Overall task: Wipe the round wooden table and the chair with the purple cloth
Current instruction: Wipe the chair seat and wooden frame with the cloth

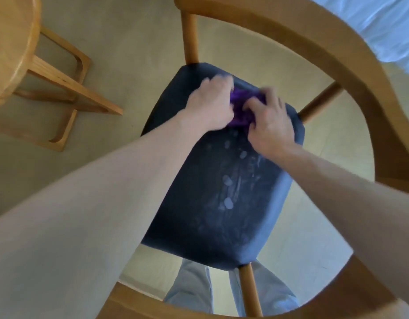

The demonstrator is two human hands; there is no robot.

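Both hands work a crumpled purple cloth (241, 109) at the far end of the dark blue padded seat (212, 203) of the curved wooden chair (350, 72). Left hand (210, 104) and right hand (271, 122) each grip the cloth with curled fingers. Pale smudges mark the seat. The round wooden table (12, 49) stands upper left.

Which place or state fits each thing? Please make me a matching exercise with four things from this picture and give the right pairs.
Things:
1. purple cloth
2. chair seat
3. round wooden table
4. left hand

Places or states:
A. top left of the picture
B. dark blue, with pale smears
C. bunched between both hands
D. on the cloth, opposite the right hand

Pairs: 1-C, 2-B, 3-A, 4-D
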